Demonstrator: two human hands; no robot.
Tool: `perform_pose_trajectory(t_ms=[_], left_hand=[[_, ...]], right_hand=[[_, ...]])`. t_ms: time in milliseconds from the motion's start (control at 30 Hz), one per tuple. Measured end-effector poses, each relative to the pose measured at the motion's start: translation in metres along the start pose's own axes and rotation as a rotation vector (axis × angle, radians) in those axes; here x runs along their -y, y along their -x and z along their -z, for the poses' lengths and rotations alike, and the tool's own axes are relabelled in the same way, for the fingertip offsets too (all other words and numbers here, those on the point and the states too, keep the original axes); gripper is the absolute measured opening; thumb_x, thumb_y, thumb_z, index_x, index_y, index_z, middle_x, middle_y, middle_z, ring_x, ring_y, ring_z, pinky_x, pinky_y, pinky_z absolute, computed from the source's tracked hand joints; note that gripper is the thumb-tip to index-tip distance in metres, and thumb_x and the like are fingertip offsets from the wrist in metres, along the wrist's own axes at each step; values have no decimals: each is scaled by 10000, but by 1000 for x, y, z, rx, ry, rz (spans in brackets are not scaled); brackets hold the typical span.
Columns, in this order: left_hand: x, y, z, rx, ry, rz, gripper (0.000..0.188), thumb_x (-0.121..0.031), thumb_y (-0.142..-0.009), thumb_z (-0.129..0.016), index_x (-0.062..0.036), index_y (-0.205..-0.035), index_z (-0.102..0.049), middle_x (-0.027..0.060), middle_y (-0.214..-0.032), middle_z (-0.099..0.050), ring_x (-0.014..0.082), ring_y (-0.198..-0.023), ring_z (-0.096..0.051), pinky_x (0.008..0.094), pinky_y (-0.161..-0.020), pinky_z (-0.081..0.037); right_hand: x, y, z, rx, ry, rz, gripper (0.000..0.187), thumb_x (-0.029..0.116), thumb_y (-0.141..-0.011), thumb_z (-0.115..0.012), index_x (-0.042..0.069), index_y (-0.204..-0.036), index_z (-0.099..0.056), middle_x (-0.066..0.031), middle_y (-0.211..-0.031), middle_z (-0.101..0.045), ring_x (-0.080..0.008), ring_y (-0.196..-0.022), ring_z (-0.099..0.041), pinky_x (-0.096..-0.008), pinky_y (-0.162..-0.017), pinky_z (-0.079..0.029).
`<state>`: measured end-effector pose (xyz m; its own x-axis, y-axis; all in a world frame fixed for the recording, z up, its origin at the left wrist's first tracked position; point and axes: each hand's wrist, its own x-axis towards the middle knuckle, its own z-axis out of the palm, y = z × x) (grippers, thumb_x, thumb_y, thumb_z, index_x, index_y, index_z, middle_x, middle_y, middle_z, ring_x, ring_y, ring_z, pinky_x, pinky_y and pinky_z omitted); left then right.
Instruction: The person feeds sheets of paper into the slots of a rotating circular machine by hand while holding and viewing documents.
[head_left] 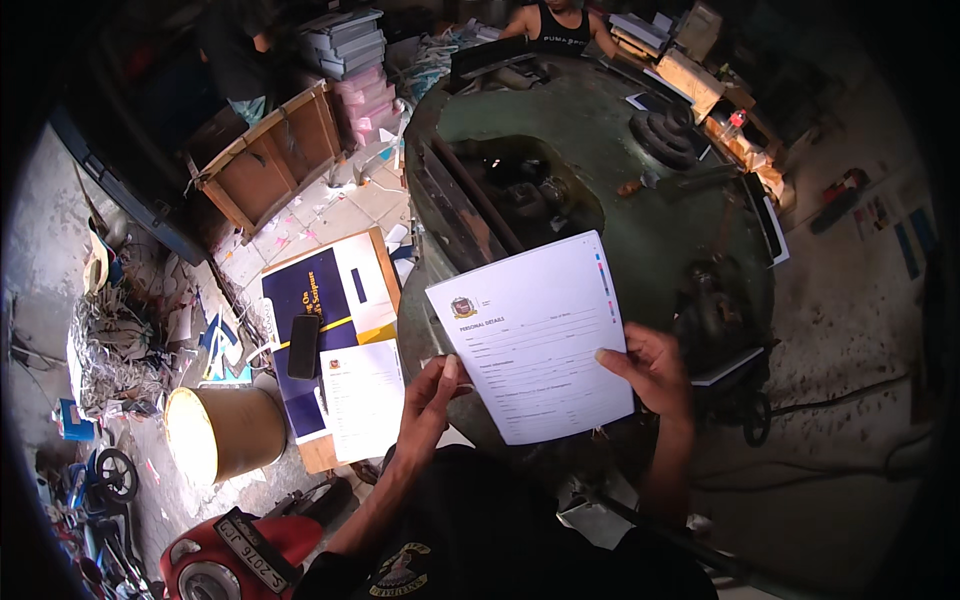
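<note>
A stack of white printed form sheets (545, 350) is held up tilted in front of me, with a small crest and ruled lines on its top page. My right hand (650, 370) grips the right edge, thumb on the face and fingers mostly behind. At the lower left edge my left hand (430, 395) is closed against the paper, its thumb pointing up; its other fingers are partly hidden. Left of that hand, another printed form (363, 400) lies on a wooden board (388, 268), beside a dark blue and yellow printed sheet (290, 285) and a black phone (303, 346).
Behind the paper stands a large green machine (610, 110) with an opening. A tan bin (225, 435), a red motorcycle (240, 550) and paper scraps (150, 345) are at left. Beyond are a wooden frame (270, 160), stacked bundles (345, 50) and two other people.
</note>
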<state>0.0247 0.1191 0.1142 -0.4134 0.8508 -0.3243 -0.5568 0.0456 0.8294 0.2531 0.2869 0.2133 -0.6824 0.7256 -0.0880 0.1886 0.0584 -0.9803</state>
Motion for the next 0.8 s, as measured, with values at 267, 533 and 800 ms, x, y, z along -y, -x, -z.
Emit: perform_pose_trajectory(t_ms=[267,533,800], left_hand=[[78,-46,197,-731,-1372,-383,1042,-503,-586,-904,97,-1273,-401,267,-1197,-516,414,-1147,-508,507,-949,-441],[149,-27,267,-660,-1187,-101,1052,-536,-482,-933,30,-1223,-445,239,-1094,-639,408,-1035,-633,489,-896,-514],[145,-20,246,-752,-1289,-103,975,-497,-474,-938,31,-1144,-465,249,-1054,-624,433,-1012,-607,506,-873,-488]], right_hand=[[40,33,26,-659,675,178,183,177,-934,-643,14,-1018,-648,-114,-863,-668,-208,-816,-628,-314,-789,-467],[31,44,55,-953,1184,325,184,158,-929,-622,70,-1088,-652,-72,-994,-670,-236,-968,-585,-430,-996,-310],[25,36,51,-999,1172,383,158,134,-913,-643,68,-1057,-652,-63,-967,-681,-230,-934,-608,-393,-940,-327]])
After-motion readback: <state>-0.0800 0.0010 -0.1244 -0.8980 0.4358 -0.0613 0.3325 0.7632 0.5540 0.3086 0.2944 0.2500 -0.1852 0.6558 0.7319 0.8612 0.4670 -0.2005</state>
